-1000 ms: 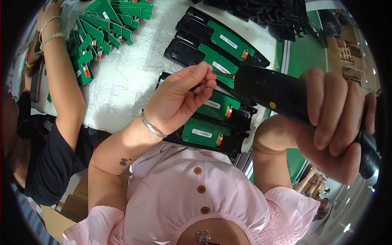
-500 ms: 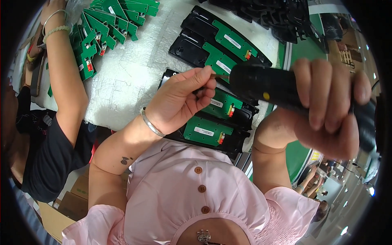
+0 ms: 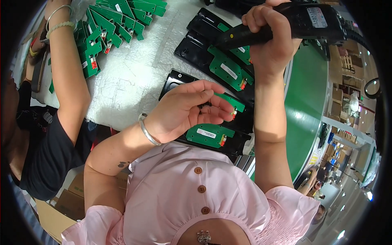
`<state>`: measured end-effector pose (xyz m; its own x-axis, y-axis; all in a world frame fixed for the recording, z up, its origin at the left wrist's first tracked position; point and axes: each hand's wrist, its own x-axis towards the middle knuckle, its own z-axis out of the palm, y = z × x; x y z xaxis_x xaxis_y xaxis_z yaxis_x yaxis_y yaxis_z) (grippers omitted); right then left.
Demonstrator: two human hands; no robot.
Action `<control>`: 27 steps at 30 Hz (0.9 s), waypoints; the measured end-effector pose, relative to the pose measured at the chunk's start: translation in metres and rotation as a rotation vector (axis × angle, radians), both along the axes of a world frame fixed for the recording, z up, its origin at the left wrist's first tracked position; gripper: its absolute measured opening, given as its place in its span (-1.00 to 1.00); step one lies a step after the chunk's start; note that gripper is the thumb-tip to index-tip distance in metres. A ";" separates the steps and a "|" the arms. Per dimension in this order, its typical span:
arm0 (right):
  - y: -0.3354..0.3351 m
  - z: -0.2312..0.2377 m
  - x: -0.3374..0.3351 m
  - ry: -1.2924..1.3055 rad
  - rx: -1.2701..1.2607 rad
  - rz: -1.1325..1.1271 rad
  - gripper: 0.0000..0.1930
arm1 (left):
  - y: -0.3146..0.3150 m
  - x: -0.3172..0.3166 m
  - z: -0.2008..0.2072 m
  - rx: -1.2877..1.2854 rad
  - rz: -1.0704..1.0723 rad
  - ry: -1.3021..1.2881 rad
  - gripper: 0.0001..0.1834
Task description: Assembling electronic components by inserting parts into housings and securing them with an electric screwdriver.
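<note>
Far left: a co-worker's bare forearm [image 3: 65, 69], beside a fanned heap of green printed circuit boards [image 3: 116, 18] with red-and-white connectors, on the white sheet-covered tabletop [image 3: 134, 67]. Boards look light, stiff, fragile; best held by bare edges, off the connectors.

Centre: left hand [image 3: 173, 112], palm up, grip loosely curled around small dark pieces [image 3: 204, 107], probably screws, too small to be sure. Light, easy to drop; pinch singly between thumb and forefinger.

Behind and around it: long black plastic housings [image 3: 192, 47] in a slanted row, each with a green board seated inside. Rigid, smooth, likely a bit slippery; hold by the side walls.

Right of that: black cylindrical corded electric screwdriver [image 3: 241, 36], lying across above the upper housings, nose pointing left; bit not visible. Right hand [image 3: 269, 51] has its grip wrapped firmly on the barrel. Probably the heaviest item; take it mid-body.

Far right: flat green surface [image 3: 302, 106].
</note>
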<state>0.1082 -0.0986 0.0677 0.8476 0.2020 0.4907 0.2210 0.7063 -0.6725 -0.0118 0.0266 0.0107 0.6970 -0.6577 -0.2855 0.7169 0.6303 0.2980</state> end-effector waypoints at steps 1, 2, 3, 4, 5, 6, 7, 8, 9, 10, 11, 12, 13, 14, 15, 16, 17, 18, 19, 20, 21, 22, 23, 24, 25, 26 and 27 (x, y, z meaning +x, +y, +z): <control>0.000 0.008 -0.008 0.072 -0.399 -0.326 -0.81 | 0.000 -0.001 0.000 -0.014 0.008 0.016 -0.76; 0.000 0.008 -0.008 0.069 -0.397 -0.324 -0.81 | -0.001 -0.001 0.001 -0.013 0.011 0.013 -0.76; 0.001 0.007 -0.007 0.072 -0.412 -0.300 -0.82 | -0.001 0.000 0.002 0.013 0.009 0.017 -0.79; 0.001 0.007 -0.006 0.073 -0.426 -0.281 -0.82 | -0.001 0.002 0.003 0.040 0.002 0.019 -0.82; 0.001 0.008 -0.006 0.113 -0.438 -0.269 -0.83 | 0.000 0.003 0.001 0.041 0.001 0.014 -0.82; 0.003 0.008 -0.003 0.110 -0.435 -0.271 -0.83 | 0.001 0.004 -0.002 0.050 -0.013 -0.065 -0.83; 0.004 0.006 -0.003 0.091 -0.439 -0.253 -0.83 | 0.001 0.003 -0.004 0.058 -0.025 -0.138 -0.84; 0.004 0.005 -0.003 0.073 -0.443 -0.235 -0.83 | 0.001 0.001 -0.005 0.058 -0.025 -0.136 -0.84; 0.004 0.004 -0.002 0.051 -0.452 -0.220 -0.83 | 0.000 0.000 -0.005 0.116 0.021 -0.121 -0.85; 0.004 0.003 -0.001 0.050 -0.451 -0.221 -0.83 | 0.000 0.001 -0.005 0.176 0.067 -0.111 -0.85; 0.005 0.003 -0.002 0.050 -0.452 -0.210 -0.83 | -0.001 0.001 -0.005 0.176 0.066 -0.114 -0.85; 0.005 0.003 -0.001 0.050 -0.453 -0.200 -0.83 | -0.001 0.001 -0.004 0.174 0.097 -0.066 -0.84; 0.004 0.003 -0.001 0.055 -0.452 -0.184 -0.83 | -0.001 0.000 -0.004 0.172 0.129 -0.017 -0.84; 0.004 0.003 0.000 0.054 -0.451 -0.184 -0.83 | -0.001 0.001 -0.003 0.172 0.130 -0.017 -0.84; 0.003 0.004 0.002 0.059 -0.445 -0.195 -0.82 | -0.002 0.003 -0.001 0.150 0.157 0.020 -0.83; 0.003 0.005 0.002 0.065 -0.439 -0.203 -0.82 | -0.002 0.004 -0.001 0.127 0.186 0.059 -0.82; 0.002 0.006 0.000 -0.068 -0.491 -0.295 -0.85 | -0.001 0.004 -0.001 0.128 0.190 0.061 -0.82; 0.000 0.007 -0.003 -0.201 -0.542 -0.386 -0.82 | 0.001 0.004 -0.003 0.097 0.203 0.064 -0.81; -0.011 0.012 -0.005 -0.226 -0.359 -0.269 -0.84 | 0.001 0.004 -0.002 0.066 0.221 0.065 -0.81; -0.027 0.037 -0.021 -0.232 -0.335 -0.206 -0.82 | -0.002 0.007 0.001 0.061 0.194 0.063 -0.81; -0.030 0.052 -0.040 -0.227 -0.331 -0.206 -0.82 | -0.002 0.007 0.001 0.030 0.212 0.071 -0.80; -0.031 0.064 -0.059 -0.175 -0.218 -0.127 -0.84 | -0.002 0.006 0.000 -0.003 0.230 0.078 -0.80; -0.032 0.071 -0.070 -0.127 -0.105 -0.047 -0.80 | -0.003 0.005 0.000 -0.004 0.242 0.080 -0.80; -0.036 0.069 -0.075 -0.107 0.009 0.034 -0.76 | -0.003 0.003 0.000 -0.001 0.242 0.079 -0.80; -0.039 0.069 -0.077 -0.109 0.009 0.029 -0.76 | -0.005 0.002 0.001 -0.041 0.235 0.074 -0.80; -0.043 0.069 -0.079 -0.121 -0.011 0.044 -0.76 | -0.006 0.000 0.001 -0.081 0.228 0.070 -0.80; -0.046 0.069 -0.082 -0.131 -0.031 0.060 -0.76 | -0.007 -0.002 0.000 -0.080 0.224 0.069 -0.80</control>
<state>0.0263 -0.1446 0.1365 0.7623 0.2677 0.5893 0.2664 0.7000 -0.6626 -0.0135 0.0195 0.0105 0.8086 -0.5114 -0.2908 0.5735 0.7954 0.1961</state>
